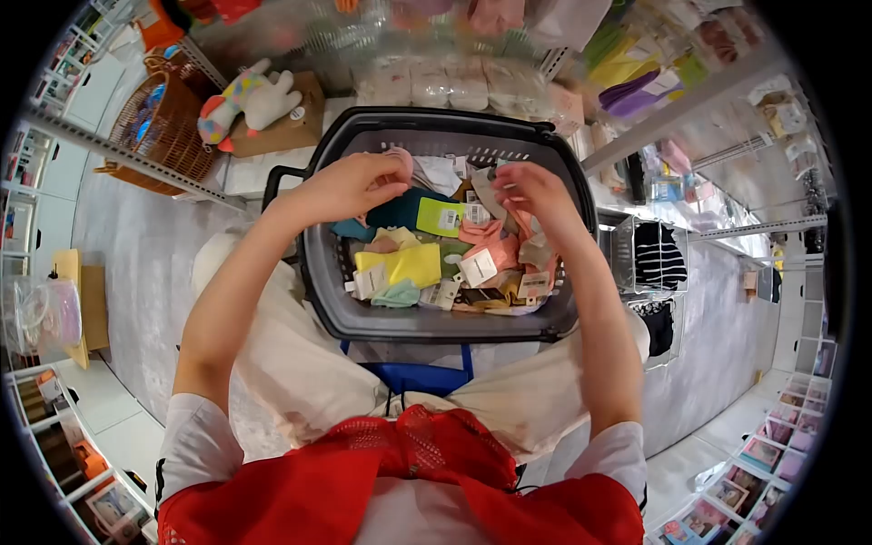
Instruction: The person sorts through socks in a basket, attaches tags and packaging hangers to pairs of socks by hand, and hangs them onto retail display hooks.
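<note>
A dark grey plastic shopping basket [445,324] sits in front of me, filled with small tagged socks. My left hand [359,189] is over its back left part, fingers curled round a piece of pink fabric [400,162], probably a sock. On the right, my right hand [534,193] hovers above the pile, fingers bent and apart, close to a greyish sock [483,186]. Below the hands lie a yellow sock [404,264], a dark teal piece [400,209], a lime green label [440,217], coral socks [495,252] and a mint piece [397,292]. White tags stick out among them.
A wicker basket [168,127] and a plush toy [254,104] on a cardboard box stand at the back left. Shelf posts [690,109] rise on both sides. Wire baskets [649,254] with black striped items are to the right. Plastic-wrapped packs [445,84] line the back shelf.
</note>
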A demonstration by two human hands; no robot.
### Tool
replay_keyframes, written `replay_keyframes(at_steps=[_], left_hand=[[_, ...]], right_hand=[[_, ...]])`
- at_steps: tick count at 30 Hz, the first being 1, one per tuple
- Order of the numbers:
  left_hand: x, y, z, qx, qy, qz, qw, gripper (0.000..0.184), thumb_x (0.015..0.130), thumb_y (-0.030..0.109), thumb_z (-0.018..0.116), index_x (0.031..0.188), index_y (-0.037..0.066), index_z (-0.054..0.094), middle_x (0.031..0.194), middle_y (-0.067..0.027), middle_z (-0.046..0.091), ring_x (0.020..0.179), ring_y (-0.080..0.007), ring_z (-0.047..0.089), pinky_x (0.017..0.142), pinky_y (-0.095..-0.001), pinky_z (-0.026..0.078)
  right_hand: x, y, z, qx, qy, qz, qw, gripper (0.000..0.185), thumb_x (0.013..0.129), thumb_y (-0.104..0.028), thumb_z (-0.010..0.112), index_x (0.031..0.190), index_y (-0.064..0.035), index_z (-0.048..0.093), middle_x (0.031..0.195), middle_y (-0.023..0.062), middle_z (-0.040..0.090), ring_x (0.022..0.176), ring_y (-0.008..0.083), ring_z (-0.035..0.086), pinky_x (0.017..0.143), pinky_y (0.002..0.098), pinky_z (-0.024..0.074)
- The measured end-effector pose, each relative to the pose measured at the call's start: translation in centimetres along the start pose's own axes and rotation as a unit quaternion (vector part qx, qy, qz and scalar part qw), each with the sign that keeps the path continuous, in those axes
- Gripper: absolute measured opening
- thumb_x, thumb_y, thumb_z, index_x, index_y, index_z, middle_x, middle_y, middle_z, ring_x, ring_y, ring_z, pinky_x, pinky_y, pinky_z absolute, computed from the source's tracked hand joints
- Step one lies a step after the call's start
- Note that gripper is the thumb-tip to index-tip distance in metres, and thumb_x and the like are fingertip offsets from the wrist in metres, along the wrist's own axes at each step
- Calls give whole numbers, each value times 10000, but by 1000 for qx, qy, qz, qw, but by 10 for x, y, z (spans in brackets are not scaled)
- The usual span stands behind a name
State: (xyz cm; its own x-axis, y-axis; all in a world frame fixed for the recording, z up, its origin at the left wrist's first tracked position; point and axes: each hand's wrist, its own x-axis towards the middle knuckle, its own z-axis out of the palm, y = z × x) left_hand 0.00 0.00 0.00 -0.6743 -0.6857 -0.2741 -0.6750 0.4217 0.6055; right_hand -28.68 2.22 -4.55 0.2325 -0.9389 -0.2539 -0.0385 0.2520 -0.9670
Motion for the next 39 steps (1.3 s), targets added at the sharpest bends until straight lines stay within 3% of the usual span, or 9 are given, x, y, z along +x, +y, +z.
replay_keyframes(at_steps=[2,5,10,22,28,31,34,37,39], left_hand=[[-16,1,14,294,60,-1,954,224,774,219,573,925,53,569,933,-101,589,877,-255,564,749,-369,452],[52,-58,23,126,16,42,991,199,754,205,584,882,53,579,931,-92,584,900,-246,558,744,-358,449],[62,-80,41,218,32,32,975,216,719,174,605,899,60,567,939,-63,538,919,-218,530,761,-355,423],[72,-83,94,209,97,83,969,637,547,178,709,1116,36,460,1075,-105,502,1048,-254,458,817,-351,410],[77,-68,77,156,-78,-35,984,478,545,200,701,972,46,552,971,-91,541,983,-231,501,774,-363,431],[77,-74,83,233,-63,51,969,350,571,206,681,876,60,588,829,-71,572,893,-219,540,748,-360,440],[86,-70,82,99,111,115,982,273,637,188,650,860,44,585,765,-76,580,817,-236,550,709,-328,443],[100,-52,64,-195,96,-12,976,228,717,190,616,868,27,568,772,-99,582,729,-236,553,660,-302,443],[101,-51,59,-213,191,-1,958,267,781,247,593,926,25,563,699,-101,570,643,-197,552,608,-277,441]], right_hand=[[-16,-2,15,-185,-50,14,981,228,843,-147,482,1029,-26,535,934,107,603,792,204,578,711,268,441],[47,19,-7,-409,-44,12,911,276,801,-205,502,985,-4,547,929,158,603,788,294,596,656,353,459],[36,87,28,-535,-119,-100,831,308,748,-233,577,908,25,523,857,167,567,780,321,583,669,392,473],[19,90,63,-580,-176,-43,794,376,729,-199,573,1033,10,497,880,162,552,759,302,579,640,395,477],[27,82,48,-604,-141,-25,784,371,729,-188,564,1038,5,496,900,159,544,804,302,571,676,387,475],[38,64,42,-582,-64,-21,810,375,723,-142,571,1062,-8,484,916,145,536,850,306,554,701,378,463],[48,50,39,-518,13,-103,849,343,642,-122,646,931,-18,494,949,145,537,948,285,520,707,376,461],[56,40,29,-431,-22,-96,897,360,628,-146,653,929,-4,515,931,152,560,904,315,538,720,385,451],[60,21,16,-380,-44,2,924,418,631,-191,668,969,22,545,905,174,590,859,328,565,743,363,441]])
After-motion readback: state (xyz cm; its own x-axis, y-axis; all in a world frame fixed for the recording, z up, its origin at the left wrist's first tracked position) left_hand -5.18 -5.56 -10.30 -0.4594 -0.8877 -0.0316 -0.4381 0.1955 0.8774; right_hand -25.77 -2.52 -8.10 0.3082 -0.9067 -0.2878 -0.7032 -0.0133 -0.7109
